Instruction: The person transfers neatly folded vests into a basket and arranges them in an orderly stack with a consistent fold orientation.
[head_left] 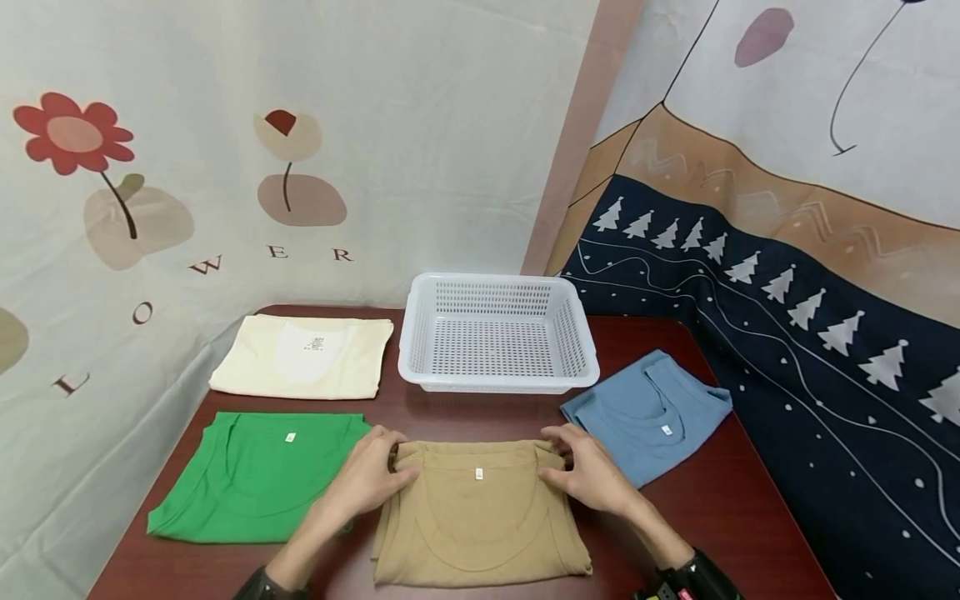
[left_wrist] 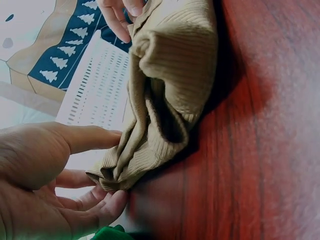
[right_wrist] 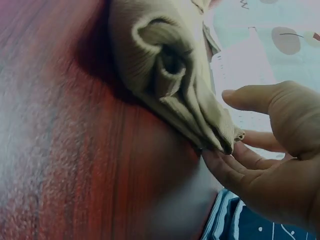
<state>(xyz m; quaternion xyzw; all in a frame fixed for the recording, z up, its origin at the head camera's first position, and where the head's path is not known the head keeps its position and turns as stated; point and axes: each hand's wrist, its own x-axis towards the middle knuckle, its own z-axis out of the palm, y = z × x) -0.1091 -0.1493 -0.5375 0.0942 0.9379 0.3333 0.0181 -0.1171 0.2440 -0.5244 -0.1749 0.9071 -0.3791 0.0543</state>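
Observation:
A folded tan T-shirt [head_left: 480, 525] lies at the front middle of the table, a small white label at its neckline. My left hand [head_left: 371, 471] holds its far left corner; the thumb lies over the cloth and the other fingers [left_wrist: 95, 202] curl round the edge. At the far right corner is my right hand [head_left: 592, 471], fingers [right_wrist: 225, 167] bent under the edge and thumb just above the fabric. Both wrist views show the rolled, layered side folds of the shirt.
A white perforated basket [head_left: 498, 383] stands at the back. Left of it lies a folded cream shirt [head_left: 247, 358]; nearer is a green one [head_left: 262, 483]. A folded blue shirt [head_left: 637, 425] lies by the table's right edge. Printed curtains [head_left: 450, 125] hang behind the table [head_left: 720, 517].

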